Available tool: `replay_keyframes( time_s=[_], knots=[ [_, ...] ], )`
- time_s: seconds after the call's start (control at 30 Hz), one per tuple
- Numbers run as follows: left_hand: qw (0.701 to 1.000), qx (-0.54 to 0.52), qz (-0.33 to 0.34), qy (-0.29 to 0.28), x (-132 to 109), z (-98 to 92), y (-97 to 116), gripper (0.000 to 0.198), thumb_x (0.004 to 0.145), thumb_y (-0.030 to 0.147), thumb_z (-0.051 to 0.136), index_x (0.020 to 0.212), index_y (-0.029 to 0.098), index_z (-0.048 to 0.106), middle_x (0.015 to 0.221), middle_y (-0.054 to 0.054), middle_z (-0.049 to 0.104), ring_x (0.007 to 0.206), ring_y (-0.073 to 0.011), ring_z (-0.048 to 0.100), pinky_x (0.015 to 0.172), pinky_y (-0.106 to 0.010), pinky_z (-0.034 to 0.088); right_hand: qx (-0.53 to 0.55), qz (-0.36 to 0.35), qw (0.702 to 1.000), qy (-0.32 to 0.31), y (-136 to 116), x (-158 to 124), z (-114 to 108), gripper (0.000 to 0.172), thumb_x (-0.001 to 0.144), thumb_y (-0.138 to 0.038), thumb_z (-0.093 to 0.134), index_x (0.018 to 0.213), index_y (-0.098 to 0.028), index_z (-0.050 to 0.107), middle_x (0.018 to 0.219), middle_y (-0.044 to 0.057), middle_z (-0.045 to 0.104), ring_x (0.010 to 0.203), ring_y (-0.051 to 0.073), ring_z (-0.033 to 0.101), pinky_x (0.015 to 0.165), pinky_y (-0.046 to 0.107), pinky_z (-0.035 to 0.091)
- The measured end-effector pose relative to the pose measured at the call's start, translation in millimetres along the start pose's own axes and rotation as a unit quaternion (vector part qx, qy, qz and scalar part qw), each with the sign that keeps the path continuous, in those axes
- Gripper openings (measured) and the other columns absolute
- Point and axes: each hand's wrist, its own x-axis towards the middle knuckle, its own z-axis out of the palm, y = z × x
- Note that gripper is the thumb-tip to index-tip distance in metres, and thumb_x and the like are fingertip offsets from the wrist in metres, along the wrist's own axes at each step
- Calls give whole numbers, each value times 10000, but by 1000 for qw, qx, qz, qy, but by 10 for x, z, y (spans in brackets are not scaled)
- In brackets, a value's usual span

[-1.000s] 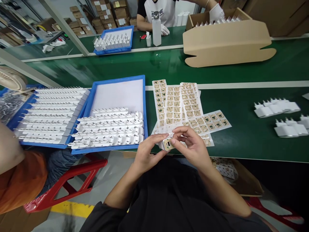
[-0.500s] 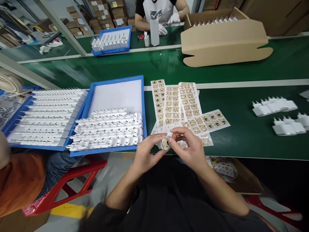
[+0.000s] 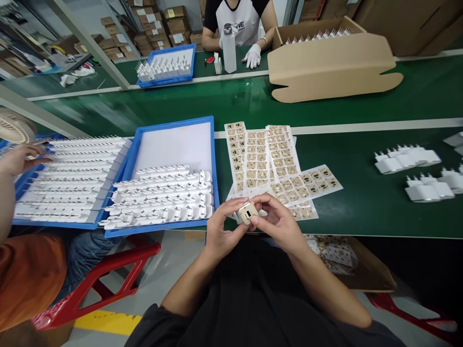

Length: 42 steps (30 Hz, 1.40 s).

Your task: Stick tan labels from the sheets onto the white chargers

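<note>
Between my two hands is a white charger plug [image 3: 247, 213], its face with a beige sticker and dark port openings turned up toward me. My left hand [image 3: 224, 226] grips it from the left with thumb and fingers. From the right, the thumb and fingertips of my right hand [image 3: 278, 220] pinch its other side. Just beyond lie overlapping sheets of beige stickers [image 3: 256, 156], with another sheet [image 3: 307, 184] slanting off to the right. Left of my hands, a blue tray [image 3: 173, 140] bears rows of white charger plugs [image 3: 162, 195].
A second blue tray [image 3: 72, 221] of plugs stands at left, a person's hand [image 3: 21, 158] over it. Several plugs [image 3: 408, 158] sit at right. Across the green bench are an open cardboard box [image 3: 333, 67], a bottle [image 3: 229, 50] and a person with white gloves [image 3: 253, 57].
The plug's stickered face shows more fully, the right fingers having shifted off it. At left a person's hand has come over the tray. The gloved hand opposite has lowered to the bench.
</note>
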Motion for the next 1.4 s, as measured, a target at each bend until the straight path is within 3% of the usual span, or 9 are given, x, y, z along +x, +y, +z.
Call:
replay_keyframes(
  time_s=[0.13, 0.27, 0.53, 0.8, 0.97, 1.13, 1.27, 1.4],
  knots=[
    [1000, 13, 23, 5, 10, 65, -32, 382, 834, 141, 705, 1174, 232, 559, 1170, -106, 692, 1132, -239, 666, 955, -457, 568, -48, -14, 998, 37, 17, 4, 67, 336, 798, -288, 749, 1090, -273, 582, 969, 29, 447, 872, 178, 504, 562, 210, 526],
    [996, 51, 70, 16, -5, 122, -59, 392, 840, 131, 688, 1181, 251, 536, 1172, -94, 681, 1131, -229, 660, 952, -470, 575, -84, -35, 993, 75, 13, 28, 160, 286, 789, -317, 737, 997, -259, 549, 908, 15, 452, 826, 172, 486, 544, 207, 468],
    [985, 105, 126, 48, 1, 161, -59, 453, 816, 90, 696, 1185, 273, 506, 1129, -57, 691, 1099, -208, 672, 935, -464, 594, -28, -66, 990, 124, 101, 22, 235, 82, 879, -314, 643, 906, -250, 601, 874, 6, 486, 767, 166, 483, 629, 270, 441],
    [968, 152, 190, 52, 58, 145, -42, 484, 796, 55, 691, 1200, 263, 524, 1116, -54, 712, 1093, -207, 684, 890, -426, 620, 18, -50, 988, 143, 156, 16, 245, 54, 841, -281, 650, 864, -246, 615, 867, 2, 513, 796, 172, 506, 673, 273, 440],
    [967, 152, 192, 66, 40, 154, -59, 433, 810, 59, 680, 1178, 249, 553, 1077, -54, 728, 1076, -217, 702, 877, -418, 634, 84, -30, 985, 145, 113, 30, 260, 69, 790, -282, 672, 814, -240, 622, 830, 1, 513, 751, 164, 480, 622, 251, 425],
    [975, 118, 176, 64, -32, 168, -147, 502, 775, 1, 702, 1191, 238, 552, 1114, -65, 715, 1122, -226, 685, 921, -414, 614, 137, -8, 982, 128, 73, 22, 208, 80, 773, -279, 697, 825, -221, 679, 873, 4, 509, 728, 136, 482, 566, 215, 403],
    [990, 52, 117, 63, -101, 202, -221, 468, 786, 35, 705, 1183, 227, 549, 1177, -95, 688, 1136, -231, 677, 950, -405, 594, 120, -18, 989, 80, 82, -9, 131, 205, 771, -339, 749, 946, -238, 717, 918, 10, 481, 731, 138, 482, 541, 218, 413],
    [996, 22, 68, 59, -117, 251, -268, 386, 823, 76, 669, 1166, 219, 564, 1187, -107, 683, 1118, -228, 686, 928, -375, 598, 80, -63, 993, 61, 121, -33, 96, 368, 718, -320, 803, 1055, -255, 671, 1001, 19, 489, 833, 158, 470, 659, 247, 431]
  ],
)
